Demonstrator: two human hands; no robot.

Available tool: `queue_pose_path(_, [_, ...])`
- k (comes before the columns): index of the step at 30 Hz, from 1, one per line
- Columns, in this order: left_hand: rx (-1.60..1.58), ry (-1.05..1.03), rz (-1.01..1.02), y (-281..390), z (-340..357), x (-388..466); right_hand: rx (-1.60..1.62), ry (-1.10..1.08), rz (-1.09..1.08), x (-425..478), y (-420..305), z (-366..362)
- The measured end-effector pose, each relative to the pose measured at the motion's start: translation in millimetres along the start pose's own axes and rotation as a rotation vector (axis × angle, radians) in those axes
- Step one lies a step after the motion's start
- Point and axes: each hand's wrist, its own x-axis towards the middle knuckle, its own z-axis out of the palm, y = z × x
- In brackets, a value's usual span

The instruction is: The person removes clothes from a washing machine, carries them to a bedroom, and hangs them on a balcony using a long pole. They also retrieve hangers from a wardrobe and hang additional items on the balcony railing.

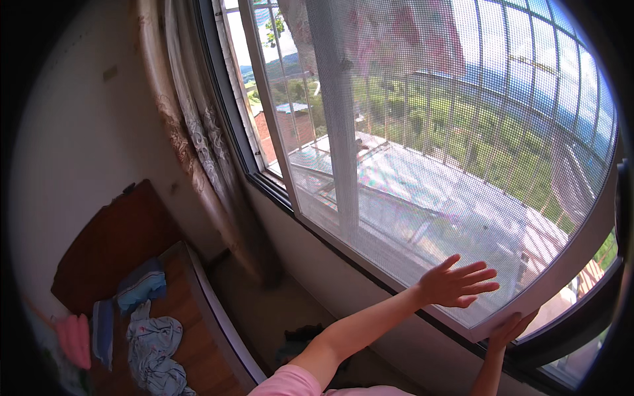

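Observation:
In front of me stands a window screen with fine mesh (421, 198) in a pale frame (500, 319). My left hand (458, 283) is spread over the lower right part of the mesh, its fingers apart and holding nothing. Whether its palm touches the mesh I cannot tell. At the screen's lower right corner, my right hand (512, 327) grips the side of the frame, some of its fingers hidden. This corner appears to stand out from the dark window track (475, 345).
Curtains (198, 138) hang left of the window. Below left is a bed with a wooden headboard (111, 232), pillows (141, 284) and crumpled patterned cloth (153, 341). A dark heap (299, 341) lies on the floor under my left arm. Metal bars (532, 79) stand outside.

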Motion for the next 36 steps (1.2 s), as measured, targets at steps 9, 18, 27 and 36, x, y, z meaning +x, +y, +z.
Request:
queue_pose_path(9, [-0.211, -0.151, -0.286, 31, -15, -34, -0.07, 0.018, 0.007, 10, -6, 3])
queue_pose_path(18, [-0.526, -0.709, -0.766, 90, -137, -148, -0.06, 0.026, -0.081, 13, 2, 4])
queue_pose_path(27, [0.044, -1.012, -1.413, 141, -309, -234, 0.144, 0.122, -0.087, 13, -7, 11])
queue_pose_path(36, [0.145, -0.887, -1.612, 175, -287, -223, 0.196, 0.267, -0.053, 15, -33, 16])
